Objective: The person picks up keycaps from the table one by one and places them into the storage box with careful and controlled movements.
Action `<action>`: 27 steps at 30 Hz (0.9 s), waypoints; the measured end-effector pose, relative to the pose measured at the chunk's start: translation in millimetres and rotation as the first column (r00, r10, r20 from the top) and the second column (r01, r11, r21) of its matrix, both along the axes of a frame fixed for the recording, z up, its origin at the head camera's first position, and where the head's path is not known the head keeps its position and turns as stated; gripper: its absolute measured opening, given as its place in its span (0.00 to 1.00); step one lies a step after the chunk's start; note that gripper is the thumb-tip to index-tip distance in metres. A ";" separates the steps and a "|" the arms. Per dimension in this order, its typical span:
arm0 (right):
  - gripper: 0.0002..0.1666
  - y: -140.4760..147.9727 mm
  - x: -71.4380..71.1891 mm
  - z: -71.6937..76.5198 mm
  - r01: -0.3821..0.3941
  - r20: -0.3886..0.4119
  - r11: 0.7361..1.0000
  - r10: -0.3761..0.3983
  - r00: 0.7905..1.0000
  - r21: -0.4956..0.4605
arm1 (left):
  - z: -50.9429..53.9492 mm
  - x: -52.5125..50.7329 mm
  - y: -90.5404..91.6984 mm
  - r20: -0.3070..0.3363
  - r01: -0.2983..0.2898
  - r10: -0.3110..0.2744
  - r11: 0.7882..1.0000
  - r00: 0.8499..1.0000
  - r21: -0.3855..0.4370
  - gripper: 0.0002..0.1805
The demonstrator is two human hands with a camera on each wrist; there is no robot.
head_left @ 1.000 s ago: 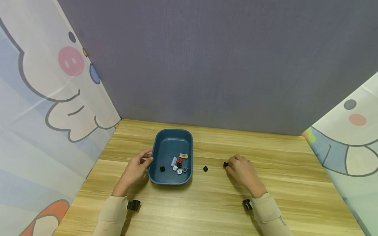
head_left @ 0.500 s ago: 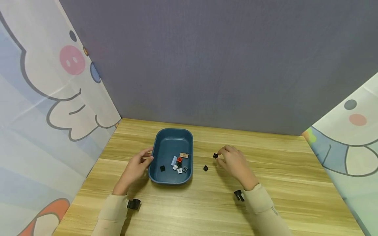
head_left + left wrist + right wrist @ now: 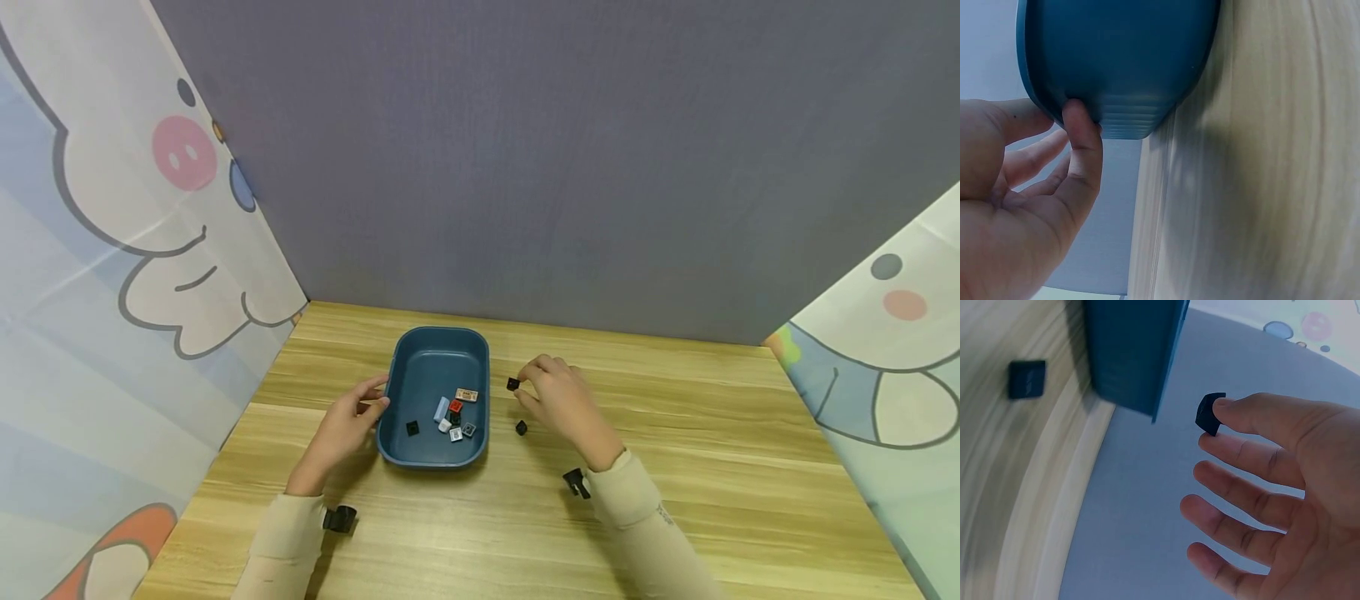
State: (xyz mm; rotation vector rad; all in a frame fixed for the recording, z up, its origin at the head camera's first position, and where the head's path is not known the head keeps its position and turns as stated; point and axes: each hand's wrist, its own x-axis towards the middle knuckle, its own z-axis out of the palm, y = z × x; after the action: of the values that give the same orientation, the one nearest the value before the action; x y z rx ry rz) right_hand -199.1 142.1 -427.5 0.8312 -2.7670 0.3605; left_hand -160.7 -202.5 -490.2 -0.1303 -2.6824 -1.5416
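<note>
A small black keycap point(image 3: 513, 384) is pinched between the thumb and index finger of my right hand point(image 3: 558, 402), raised above the table just right of the blue tray point(image 3: 433, 368). In the right wrist view the keycap point(image 3: 1207, 415) sits at the fingertips, with the other fingers spread apart. My left hand point(image 3: 347, 429) pinches the tray's left rim; the left wrist view shows a digit pressed against the tray's outer wall point(image 3: 1129, 69). Another black keycap point(image 3: 521, 427) lies on the table between the tray and my right hand.
Inside the tray are several keycaps: a long pale blue one point(image 3: 442, 410), a red one point(image 3: 456, 406), a beige one point(image 3: 467, 395), a black one point(image 3: 412, 428), plus white and grey ones. A grey panel point(image 3: 525, 167) stands behind the wooden table point(image 3: 675, 417).
My right hand has lifted its black keycap from the table and carried it left and away from me, toward the tray. The left hand and the tray have stayed put.
</note>
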 end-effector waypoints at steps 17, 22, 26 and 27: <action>0.10 -38.7 -0.7 7.2 -0.067 0.012 0.998 0.067 0.998 0.006 | -0.8 -0.2 -1.0 -0.008 -0.002 0.002 1.000 1.000 0.023 0.22; 0.10 -44.3 -0.1 8.0 -0.076 0.008 0.997 0.076 0.997 0.007 | -2.2 -0.4 -1.7 -0.010 -0.003 0.004 1.000 1.000 0.022 0.22; 0.12 -46.6 0.1 8.3 -0.086 0.013 0.996 0.086 0.996 0.002 | -4.0 -0.9 -2.2 -0.009 -0.002 0.002 1.000 1.000 0.027 0.22; 0.13 -46.9 0.1 8.3 -0.089 0.013 0.996 0.089 0.996 0.000 | -4.3 -1.0 -2.4 -0.010 0.000 0.000 1.000 1.000 0.028 0.22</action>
State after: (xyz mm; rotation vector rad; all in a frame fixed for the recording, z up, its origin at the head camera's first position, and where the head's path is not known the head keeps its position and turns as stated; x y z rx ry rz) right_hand -199.0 95.2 -419.3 0.9584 -2.7481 0.3824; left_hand -161.6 -204.9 -494.5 -0.1367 -2.6523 -1.5732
